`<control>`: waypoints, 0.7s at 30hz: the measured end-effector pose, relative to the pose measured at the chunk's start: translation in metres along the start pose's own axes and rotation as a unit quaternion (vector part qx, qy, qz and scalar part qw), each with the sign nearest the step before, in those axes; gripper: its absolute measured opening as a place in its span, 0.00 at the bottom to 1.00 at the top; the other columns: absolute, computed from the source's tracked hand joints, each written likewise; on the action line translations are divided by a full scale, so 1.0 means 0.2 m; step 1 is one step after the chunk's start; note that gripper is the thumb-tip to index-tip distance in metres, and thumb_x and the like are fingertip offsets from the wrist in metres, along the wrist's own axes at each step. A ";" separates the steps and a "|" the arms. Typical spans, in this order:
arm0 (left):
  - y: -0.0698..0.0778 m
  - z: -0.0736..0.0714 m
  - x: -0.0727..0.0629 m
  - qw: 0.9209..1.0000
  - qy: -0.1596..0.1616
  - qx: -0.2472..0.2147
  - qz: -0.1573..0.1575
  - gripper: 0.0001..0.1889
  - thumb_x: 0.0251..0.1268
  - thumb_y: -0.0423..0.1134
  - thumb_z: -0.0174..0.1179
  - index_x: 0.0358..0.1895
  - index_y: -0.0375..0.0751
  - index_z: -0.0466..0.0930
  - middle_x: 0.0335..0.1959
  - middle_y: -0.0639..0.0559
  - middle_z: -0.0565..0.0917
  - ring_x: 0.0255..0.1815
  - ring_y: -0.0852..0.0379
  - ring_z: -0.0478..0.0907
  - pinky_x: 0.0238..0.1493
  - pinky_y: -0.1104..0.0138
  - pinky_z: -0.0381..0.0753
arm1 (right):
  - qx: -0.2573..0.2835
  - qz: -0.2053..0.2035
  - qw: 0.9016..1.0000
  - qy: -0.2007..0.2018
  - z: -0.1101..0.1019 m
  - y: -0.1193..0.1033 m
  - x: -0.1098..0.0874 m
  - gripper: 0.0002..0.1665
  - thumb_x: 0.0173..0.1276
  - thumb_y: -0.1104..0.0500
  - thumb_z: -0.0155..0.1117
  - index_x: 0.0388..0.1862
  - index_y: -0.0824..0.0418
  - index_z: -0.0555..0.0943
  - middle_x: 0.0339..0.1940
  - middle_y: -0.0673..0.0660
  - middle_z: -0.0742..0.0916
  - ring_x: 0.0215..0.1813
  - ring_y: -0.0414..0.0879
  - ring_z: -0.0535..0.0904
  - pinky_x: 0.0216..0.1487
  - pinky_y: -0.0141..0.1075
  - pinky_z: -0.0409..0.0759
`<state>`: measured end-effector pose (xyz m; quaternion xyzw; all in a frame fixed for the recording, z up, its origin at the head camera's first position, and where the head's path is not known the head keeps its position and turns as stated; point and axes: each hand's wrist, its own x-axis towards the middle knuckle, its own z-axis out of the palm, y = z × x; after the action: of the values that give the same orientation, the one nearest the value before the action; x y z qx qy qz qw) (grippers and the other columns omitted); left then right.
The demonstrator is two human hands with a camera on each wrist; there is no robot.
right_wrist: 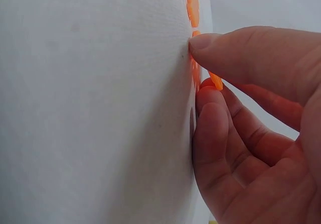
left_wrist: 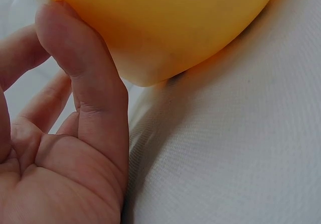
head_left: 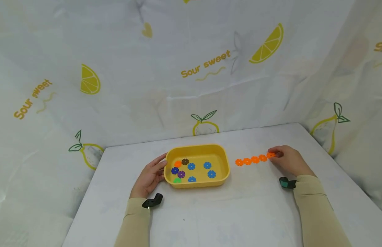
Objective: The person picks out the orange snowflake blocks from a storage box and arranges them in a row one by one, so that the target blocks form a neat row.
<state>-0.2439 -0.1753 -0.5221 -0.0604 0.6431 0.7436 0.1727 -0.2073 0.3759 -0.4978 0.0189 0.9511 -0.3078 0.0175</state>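
Note:
My left hand point(head_left: 149, 176) holds the left end of a yellow plastic tray point(head_left: 197, 184), its thumb against the wall near the rim in the left wrist view. Inside lie notched snowflake discs: several blue, plus an orange, a brown, a purple and a green disc point(head_left: 177, 180). To the right of the tray, a row of orange snowflake discs point(head_left: 255, 159) stretches across the table. At the row's right end my right hand point(head_left: 288, 159) pinches an orange snowflake disc point(right_wrist: 215, 80) between thumb and fingers. That disc stands tilted, close over the tabletop, partly hidden by the thumb.
A white cloth covers the table point(head_left: 209, 219). Behind it hangs a white curtain point(head_left: 141, 103) printed with lemons and lettering, and it continues down the right side. Each wrist carries a small black camera point(head_left: 152, 201).

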 end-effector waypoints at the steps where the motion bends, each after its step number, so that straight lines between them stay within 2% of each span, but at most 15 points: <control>1: 0.00 0.00 0.00 1.000 0.000 -0.001 0.000 0.25 0.78 0.50 0.67 0.74 0.61 0.79 0.64 0.48 0.85 0.40 0.56 0.83 0.41 0.69 0.87 | -0.001 0.000 1.000 0.000 0.00 0.00 0.00 0.25 0.75 0.59 0.70 0.67 0.68 0.83 0.61 0.73 0.84 0.56 0.63 0.82 0.57 0.56 0.82; 9: 0.00 0.00 0.01 1.000 0.002 0.000 -0.001 0.26 0.78 0.50 0.67 0.76 0.59 0.78 0.60 0.49 0.86 0.39 0.57 0.82 0.40 0.70 0.87 | -0.001 -0.002 1.000 -0.003 0.00 0.01 0.01 0.25 0.75 0.58 0.70 0.67 0.66 0.83 0.60 0.71 0.85 0.55 0.62 0.82 0.56 0.54 0.82; 21: 0.01 0.00 0.00 1.000 -0.002 0.005 -0.002 0.28 0.78 0.50 0.67 0.78 0.58 0.76 0.61 0.49 0.86 0.40 0.58 0.83 0.41 0.70 0.87 | 0.009 0.012 1.000 -0.013 -0.02 0.01 -0.01 0.27 0.77 0.55 0.70 0.69 0.65 0.81 0.64 0.71 0.85 0.58 0.63 0.82 0.58 0.55 0.83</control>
<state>-0.2451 -0.1746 -0.5209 -0.0597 0.6459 0.7404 0.1761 -0.2059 0.3797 -0.4955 0.0267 0.9476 -0.3166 0.0333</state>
